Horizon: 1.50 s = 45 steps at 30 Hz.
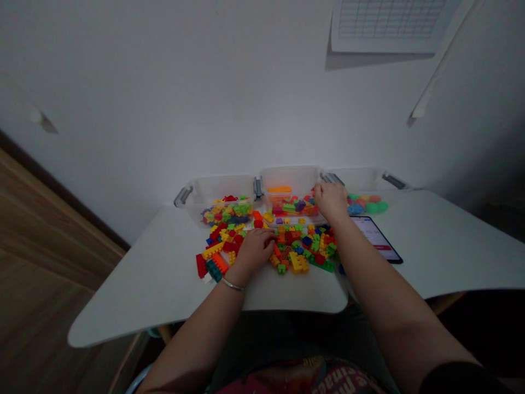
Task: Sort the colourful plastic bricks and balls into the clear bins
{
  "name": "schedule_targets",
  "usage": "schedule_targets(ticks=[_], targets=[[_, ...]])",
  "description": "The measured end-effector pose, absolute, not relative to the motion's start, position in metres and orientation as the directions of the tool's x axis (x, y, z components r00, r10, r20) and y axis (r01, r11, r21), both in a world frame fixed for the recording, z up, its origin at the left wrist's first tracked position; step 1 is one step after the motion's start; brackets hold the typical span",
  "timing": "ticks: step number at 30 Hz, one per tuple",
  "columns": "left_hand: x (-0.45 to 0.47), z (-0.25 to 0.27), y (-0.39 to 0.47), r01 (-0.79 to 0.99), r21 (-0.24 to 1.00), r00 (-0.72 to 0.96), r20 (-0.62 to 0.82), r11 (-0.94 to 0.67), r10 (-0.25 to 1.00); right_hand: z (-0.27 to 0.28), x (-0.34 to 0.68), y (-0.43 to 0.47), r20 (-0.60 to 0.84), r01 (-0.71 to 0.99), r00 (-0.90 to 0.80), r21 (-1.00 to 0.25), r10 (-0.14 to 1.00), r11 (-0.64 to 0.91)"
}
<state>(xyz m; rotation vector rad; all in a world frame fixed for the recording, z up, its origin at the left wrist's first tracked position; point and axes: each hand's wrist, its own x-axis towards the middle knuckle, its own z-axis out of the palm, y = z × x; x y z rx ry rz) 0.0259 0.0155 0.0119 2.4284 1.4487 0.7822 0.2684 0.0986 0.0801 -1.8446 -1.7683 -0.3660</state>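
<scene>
My left hand [256, 249], with a bangle at its wrist, rests in the loose pile of toy building bricks [299, 262]. Its fingers are bent down and closed among the bricks; what they hold, if anything, is hidden. At the right end of the middle clear plastic box [289, 178], my right hand [330, 201] is raised with fingers pinched. A small red brick [313, 190] shows at its fingertips, mostly covered. Inside that box lie purple, green, red and orange pieces. The pile holds red, yellow, green, blue and orange bricks.
A left clear box [223, 186] contains small mixed pieces. The right box [361, 178] holds round coloured pieces. A phone [379, 241] lies under my right forearm's outer side. The white table [164, 273] meets a wall, where a printed sheet [389, 24] hangs.
</scene>
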Motion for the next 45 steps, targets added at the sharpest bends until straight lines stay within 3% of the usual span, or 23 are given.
schedule_targets(ticks=[4,11,14,18,20,22,25,28,33,37,45], targets=[[0.027,0.012,0.015,0.746,0.430,0.386,0.343,-0.508,0.856,0.080,0.268,0.097,0.552,0.990,0.049,-0.137,0.833,0.032],[0.025,0.012,0.015,0.748,0.436,0.375,0.344,-0.501,0.861,0.076,0.272,0.103,0.581,0.975,0.011,-0.185,0.814,0.120],[0.025,0.013,0.014,0.747,0.435,0.376,0.348,-0.503,0.859,0.076,0.275,0.104,0.608,0.907,0.024,-0.347,0.793,0.239],[0.027,0.014,0.014,0.752,0.427,0.380,0.342,-0.503,0.859,0.075,0.277,0.094,0.708,0.666,0.254,-0.622,0.659,0.412],[0.029,0.015,0.014,0.755,0.425,0.378,0.341,-0.500,0.861,0.071,0.276,0.084,0.699,0.553,0.307,-0.683,0.646,0.477],[0.030,0.016,0.014,0.756,0.426,0.374,0.342,-0.497,0.862,0.066,0.274,0.073,0.662,0.539,0.252,-0.702,0.706,0.466],[0.032,0.018,0.014,0.758,0.425,0.373,0.339,-0.494,0.864,0.055,0.268,0.059,0.557,0.721,0.095,-0.610,0.825,0.329],[0.033,0.019,0.014,0.760,0.423,0.374,0.336,-0.493,0.864,0.043,0.262,0.051,0.433,0.890,-0.011,-0.406,0.901,0.206],[0.034,0.017,0.015,0.760,0.417,0.376,0.344,-0.498,0.861,0.029,0.257,0.051,0.312,0.982,-0.101,-0.119,0.945,0.144],[0.034,0.015,0.017,0.754,0.416,0.382,0.353,-0.509,0.854,0.027,0.253,0.054,0.309,0.984,-0.130,-0.076,0.942,0.161],[0.032,0.018,0.015,0.756,0.429,0.369,0.345,-0.494,0.863,0.032,0.250,0.055,0.290,0.988,-0.068,-0.116,0.955,0.106]])
